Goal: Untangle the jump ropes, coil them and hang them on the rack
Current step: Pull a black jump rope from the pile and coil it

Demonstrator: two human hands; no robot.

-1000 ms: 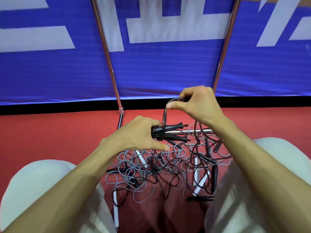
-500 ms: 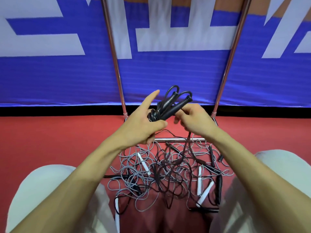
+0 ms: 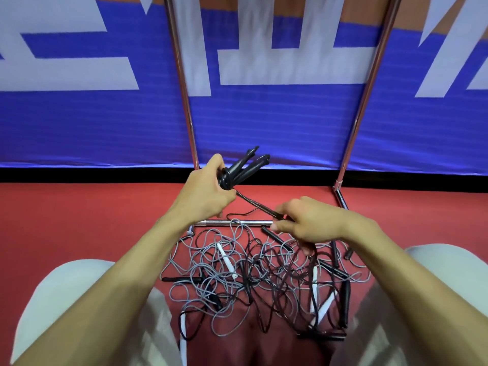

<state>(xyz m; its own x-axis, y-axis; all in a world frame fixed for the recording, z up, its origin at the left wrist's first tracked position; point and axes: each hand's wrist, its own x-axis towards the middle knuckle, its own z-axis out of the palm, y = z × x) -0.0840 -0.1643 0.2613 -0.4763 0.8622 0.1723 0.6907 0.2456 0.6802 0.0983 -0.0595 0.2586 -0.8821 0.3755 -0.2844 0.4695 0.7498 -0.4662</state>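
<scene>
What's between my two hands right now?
Head view: a taut black rope runs from the left hand, gripping the black handles, to the right hand.

The left hand is gripping a pair of black handles that are pointing up and away, while the right hand is pinching the black cord that is running taut down from them. Beneath both hands a tangle of grey and black jump ropes is lying on the red floor, spilling over the rack's base bar. The rack's two metal uprights are rising before a blue and white banner.
</scene>
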